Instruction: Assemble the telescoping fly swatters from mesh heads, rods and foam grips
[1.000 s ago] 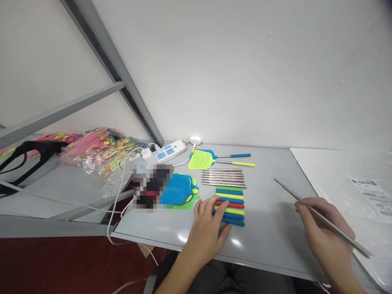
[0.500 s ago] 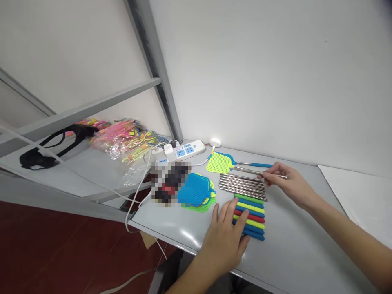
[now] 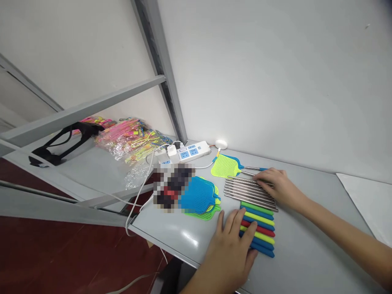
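My left hand (image 3: 229,245) lies with spread fingers on a row of coloured handle grips (image 3: 260,228), in green, blue, yellow and red. Beyond these grips, a row of thin metal rods (image 3: 245,188) lies side by side. My right hand (image 3: 280,188) is over the far right part of the rods, thumb and forefinger pinched on a metal rod; the palm hides the rods' ends. Just past its fingertips lies a yellow-green fly swatter (image 3: 225,165) with a metal shaft, overlapping a blue fly swatter (image 3: 235,160) with a blue grip.
Loose blue and green swatter heads (image 3: 199,194) are stacked at left, beside a pixelated patch. A white power strip (image 3: 194,151) with cables stands by the wall. Plastic bags of colourful items (image 3: 131,136) and a black strap-like object (image 3: 65,141) are on the left shelf. White sheet (image 3: 364,204) at right.
My right hand has shifted from the yellow-green swatter's shaft onto the row of metal rods. My left hand stays on the coloured grips. The view has tilted slightly.
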{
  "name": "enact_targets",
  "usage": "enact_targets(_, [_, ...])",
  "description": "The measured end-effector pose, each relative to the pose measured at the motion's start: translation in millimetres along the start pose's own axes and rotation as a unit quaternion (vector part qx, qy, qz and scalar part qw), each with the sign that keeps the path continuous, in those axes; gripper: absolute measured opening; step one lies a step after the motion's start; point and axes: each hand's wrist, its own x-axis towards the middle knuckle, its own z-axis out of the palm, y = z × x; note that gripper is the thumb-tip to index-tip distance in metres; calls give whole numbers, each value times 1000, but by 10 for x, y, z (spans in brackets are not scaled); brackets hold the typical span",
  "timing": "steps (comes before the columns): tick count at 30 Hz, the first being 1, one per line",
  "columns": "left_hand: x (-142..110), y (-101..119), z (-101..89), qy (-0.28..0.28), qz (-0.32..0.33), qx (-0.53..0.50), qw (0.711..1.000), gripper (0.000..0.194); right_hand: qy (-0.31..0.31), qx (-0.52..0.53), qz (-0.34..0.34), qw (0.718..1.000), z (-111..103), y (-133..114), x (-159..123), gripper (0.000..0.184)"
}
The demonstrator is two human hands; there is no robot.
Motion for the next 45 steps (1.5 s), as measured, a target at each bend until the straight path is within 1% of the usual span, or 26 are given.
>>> enact_targets(3, [12,4,-30,-14,-9,-5,1000,52,-15,-25,-28,999,20,-19,48,32])
enact_targets(6, [18,8,-42,-22,-14,-6,1000,51,-51,-37,-50,997,25,-61,140,34])
enact_targets(9, [20,5,-40,-29,-11,-3,1000,52,-67,-65,-71,993,43,-114,221,34])
enact_targets(15, [26,-7,-61,-54,13,8,998,55,-59,-124,-90,986,95,-262,232,32])
enact_targets(19, [25,-8,-66,-57,18,9,998,58,-46,-157,-92,982,79,-332,195,32])
enact_targets(22, [18,-12,-58,-49,22,8,999,58,-25,-169,-71,983,26,-289,176,34])
enact_targets(25, [12,-6,-52,-39,26,14,999,59,0,-174,-29,984,-30,-161,165,35])
enact_targets(28, [26,42,-42,-23,24,29,999,59,6,-172,1,985,-39,-24,163,30])
enact_targets(31, [77,142,0,-4,35,43,998,61,1,-164,19,986,5,45,184,22])
enact_targets(34, [157,252,80,10,56,57,997,69,0,-153,38,987,49,37,221,18])
enact_targets(36, [212,300,133,20,55,66,996,73,-1,-143,48,989,54,12,235,17])
enact_targets(38, [263,318,164,27,48,74,996,72,-2,-128,58,990,39,-11,228,18])
enact_targets(42, [347,301,145,31,45,86,995,69,-14,-88,82,993,-4,-31,169,21])
enact_targets(45, [391,287,127,26,37,79,996,74,-25,-59,83,994,-14,-51,128,20])
